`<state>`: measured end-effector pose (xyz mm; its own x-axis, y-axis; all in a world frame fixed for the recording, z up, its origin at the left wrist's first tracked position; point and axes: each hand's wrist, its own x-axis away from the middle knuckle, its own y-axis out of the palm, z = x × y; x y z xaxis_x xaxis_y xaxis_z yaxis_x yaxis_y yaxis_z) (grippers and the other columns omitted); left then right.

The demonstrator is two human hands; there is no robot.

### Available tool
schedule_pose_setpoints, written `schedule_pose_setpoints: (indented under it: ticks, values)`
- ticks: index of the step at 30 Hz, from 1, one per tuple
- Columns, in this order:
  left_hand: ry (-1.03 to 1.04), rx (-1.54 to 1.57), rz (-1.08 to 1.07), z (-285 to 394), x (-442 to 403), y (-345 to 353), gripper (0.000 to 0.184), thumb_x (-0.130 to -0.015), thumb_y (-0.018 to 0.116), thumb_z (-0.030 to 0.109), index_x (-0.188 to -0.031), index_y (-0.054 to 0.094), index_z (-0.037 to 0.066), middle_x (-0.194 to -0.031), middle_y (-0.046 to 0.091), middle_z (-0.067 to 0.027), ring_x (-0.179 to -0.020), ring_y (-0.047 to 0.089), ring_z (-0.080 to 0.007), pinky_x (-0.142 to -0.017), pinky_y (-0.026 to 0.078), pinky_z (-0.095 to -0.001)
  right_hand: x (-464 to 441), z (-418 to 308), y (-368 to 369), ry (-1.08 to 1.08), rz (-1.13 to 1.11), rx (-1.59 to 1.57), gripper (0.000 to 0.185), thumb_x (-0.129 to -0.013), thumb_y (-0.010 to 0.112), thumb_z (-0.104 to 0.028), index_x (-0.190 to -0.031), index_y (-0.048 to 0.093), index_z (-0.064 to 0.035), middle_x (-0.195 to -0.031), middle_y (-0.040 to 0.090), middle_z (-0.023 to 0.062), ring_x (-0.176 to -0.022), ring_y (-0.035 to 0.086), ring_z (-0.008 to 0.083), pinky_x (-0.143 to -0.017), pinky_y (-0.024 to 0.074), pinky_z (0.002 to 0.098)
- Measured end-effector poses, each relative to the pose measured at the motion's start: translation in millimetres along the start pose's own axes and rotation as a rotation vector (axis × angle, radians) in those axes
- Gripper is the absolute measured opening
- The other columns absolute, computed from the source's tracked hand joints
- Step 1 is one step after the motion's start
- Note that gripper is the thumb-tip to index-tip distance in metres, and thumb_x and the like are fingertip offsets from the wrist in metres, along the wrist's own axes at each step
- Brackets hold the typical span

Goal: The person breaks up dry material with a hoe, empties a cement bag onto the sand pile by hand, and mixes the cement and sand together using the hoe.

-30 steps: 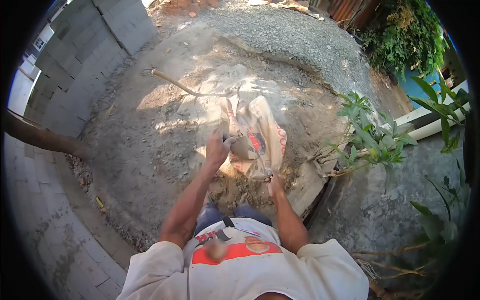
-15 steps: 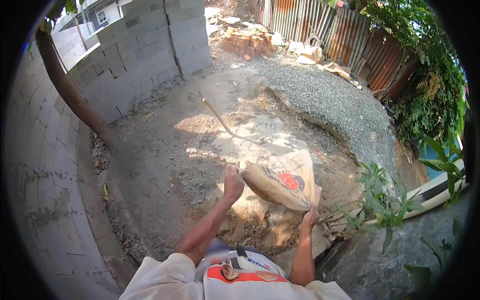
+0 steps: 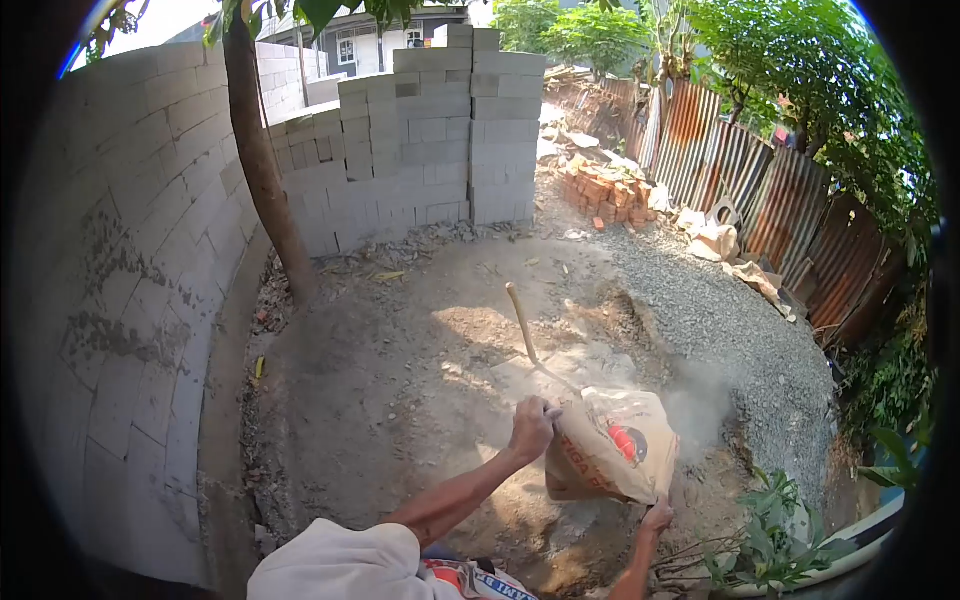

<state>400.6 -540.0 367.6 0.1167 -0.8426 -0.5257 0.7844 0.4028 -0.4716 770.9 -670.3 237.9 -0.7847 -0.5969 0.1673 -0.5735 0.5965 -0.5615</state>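
A brown paper cement bag [image 3: 605, 450] with a red emblem and printed lettering hangs slack between my two hands over the ground. My left hand [image 3: 534, 425] is closed at its upper left corner. Lower down, at the right corner, my right hand [image 3: 658, 516] grips the paper. Pale dust [image 3: 700, 395] drifts off the bag's right side. Just beyond it a wooden tool handle [image 3: 522, 325] slants up from a light grey powdery patch [image 3: 510, 375]; the tool's head is hidden.
Grey gravel [image 3: 740, 320] spreads at the right, before a rusty corrugated fence [image 3: 700, 135]. Stacked bricks [image 3: 605, 190] stand at the back. A block wall [image 3: 130, 250] and a tree trunk [image 3: 262, 160] rise at the left. A leafy plant [image 3: 775, 530] grows at the lower right.
The view has tilted up and shifted left. Both hands still hold the bag, which now hangs more upright, and a dust cloud has appeared beside it.
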Motion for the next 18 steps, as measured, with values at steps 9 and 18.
schedule_pose_setpoints:
  ticks: [9,18]
  values:
    - [0.250,0.308,0.100,76.6,-67.4,-40.2,0.021,-0.087,0.076,0.013,-0.092,0.057,0.004,-0.093,0.057,-0.0134,-0.090,0.054,-0.0345,-0.086,0.043,-0.0449,24.4,-22.8,18.4,0.166,-0.111,-0.436,0.057,-0.098,0.055,-0.058,-0.093,0.065,-0.0022,-0.072,0.058,0.0071,-0.052,0.051,0.0171,-0.045,0.0381,0.0365]
    - [0.022,0.473,-0.161,-31.7,-79.0,-96.8,0.028,-0.083,0.079,0.012,-0.095,0.056,0.002,-0.102,0.055,-0.0156,-0.099,0.054,-0.0355,-0.086,0.046,-0.0442,46.2,-107.3,8.4,0.375,-0.173,-1.065,0.041,-0.101,0.053,-0.050,-0.077,0.048,-0.0163,-0.055,0.030,-0.0063,-0.042,0.023,0.0088,-0.040,0.0244,0.0274]
